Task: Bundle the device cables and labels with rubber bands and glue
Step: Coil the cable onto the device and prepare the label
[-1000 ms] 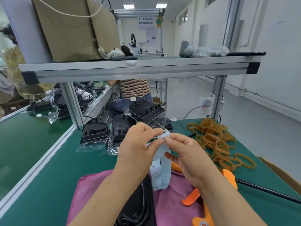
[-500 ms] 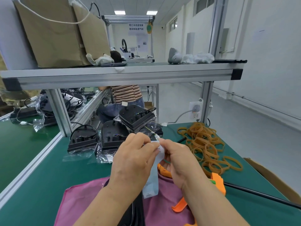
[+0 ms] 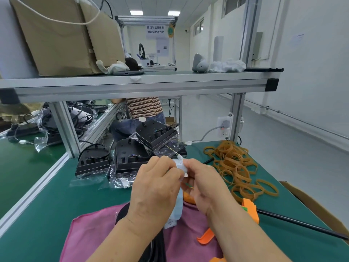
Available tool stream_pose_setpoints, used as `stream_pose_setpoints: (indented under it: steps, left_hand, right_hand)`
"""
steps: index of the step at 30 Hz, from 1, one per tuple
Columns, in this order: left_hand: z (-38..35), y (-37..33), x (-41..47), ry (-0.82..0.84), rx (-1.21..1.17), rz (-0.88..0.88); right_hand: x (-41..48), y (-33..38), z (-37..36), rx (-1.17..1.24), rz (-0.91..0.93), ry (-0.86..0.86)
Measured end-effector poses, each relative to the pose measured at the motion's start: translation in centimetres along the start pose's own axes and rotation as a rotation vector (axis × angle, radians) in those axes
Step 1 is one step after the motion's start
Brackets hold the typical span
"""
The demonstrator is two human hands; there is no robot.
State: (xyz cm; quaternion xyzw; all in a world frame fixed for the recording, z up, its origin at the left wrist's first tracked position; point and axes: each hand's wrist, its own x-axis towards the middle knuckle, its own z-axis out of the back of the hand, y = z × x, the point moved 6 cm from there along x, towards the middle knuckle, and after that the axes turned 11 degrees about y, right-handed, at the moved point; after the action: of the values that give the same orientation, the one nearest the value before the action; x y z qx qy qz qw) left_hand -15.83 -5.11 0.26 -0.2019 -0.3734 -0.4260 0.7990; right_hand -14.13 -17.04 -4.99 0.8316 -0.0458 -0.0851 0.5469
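Note:
My left hand [image 3: 157, 188] and my right hand [image 3: 203, 184] meet above the green table and both pinch the top of a white label strip [image 3: 176, 208], which hangs down between them over a pink cloth [image 3: 90, 235]. A thin cable end pokes out at the pinch, partly hidden by my fingers. A black device [image 3: 156, 248] lies on the cloth under my left forearm. A heap of tan rubber bands [image 3: 238, 169] lies to the right. An orange glue gun [image 3: 249, 208] lies beside my right wrist, its black cord running right.
Bagged black devices [image 3: 132, 156] are stacked beyond my hands. An aluminium shelf [image 3: 141, 86] spans overhead with cardboard boxes [image 3: 60, 36] on it. A person in a striped shirt [image 3: 143, 108] sits behind. A cardboard box edge [image 3: 309, 203] is at the right.
My hands have closed together on the label's top and shifted slightly; the head camera tilted, so the scene sits lower and left. The label still hangs between the hands.

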Motion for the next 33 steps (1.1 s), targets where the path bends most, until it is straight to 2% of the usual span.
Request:
stream_pose_setpoints:
  steps: [2, 4, 6, 8, 10, 12, 14, 15, 17, 18, 21, 25, 28, 30, 32, 33]
  left_hand:
    - [0.3, 0.9, -0.3, 0.005, -0.331, 0.218]
    - [-0.1, 2.9, -1.2, -0.031, -0.811, 0.621]
    - [-1.2, 4.3, -2.4, -0.084, -1.21, 0.941]
    - [-1.7, 4.8, -3.3, -0.09, -1.434, 1.1]
    - [-1.7, 4.9, -3.8, -0.093, -1.533, 1.15]
    - [-1.8, 4.9, -4.3, -0.102, -1.581, 1.181]
    - [-2.0, 5.1, -4.7, -0.13, -1.606, 1.218]
    - [-2.1, 5.1, -4.9, -0.144, -1.617, 1.23]
    - [-2.2, 5.1, -5.2, -0.169, -1.646, 1.241]
    - [-2.3, 5.1, -5.3, -0.185, -1.66, 1.241]
    - [-2.1, 5.3, -5.6, -0.237, -1.685, 1.226]
    - [-1.5, 5.7, -6.1, -0.272, -1.657, 1.204]
    - [-0.6, 5.9, -6.4, -0.189, -1.521, 1.173]
    - [1.1, 7.3, -6.4, -0.03, -1.112, 1.094]
    - [3.0, 8.3, -5.6, 0.188, -0.695, 0.899]
    - [3.5, 8.5, -5.2, 0.302, -0.585, 0.803]
  right_hand:
    - [0.9, 0.8, 0.9, -0.045, 0.05, -0.041]
    - [2.0, 1.5, 2.2, -0.182, 0.063, -0.089]
    - [3.1, 1.4, 3.6, -0.412, 0.01, -0.101]
    - [3.8, 0.6, 4.7, -0.731, -0.093, -0.067]
    - [3.8, -0.3, 5.2, -1.116, -0.192, -0.056]
    - [3.2, -0.3, 4.7, -1.49, -0.171, -0.1]
    - [1.9, 0.3, 3.4, -1.619, -0.019, -0.209]
    - [1.2, 0.7, 2.2, -1.581, 0.132, -0.245]
    - [-0.3, 1.4, -0.5, -1.338, 0.398, -0.198]
    - [-0.7, 1.3, -1.5, -1.135, 0.421, -0.138]
    - [-0.9, -0.4, -4.1, -0.544, 0.238, 0.1]
    - [-1.4, -1.2, -5.6, -0.266, 0.186, 0.163]
    - [-1.5, -0.8, -5.5, -0.342, 0.214, 0.144]
    - [-1.6, 0.4, -5.5, -0.543, 0.247, 0.143]
    - [-1.7, 1.4, -6.1, -0.777, 0.243, 0.214]
    - [-1.6, 1.6, -6.5, -0.865, 0.227, 0.261]
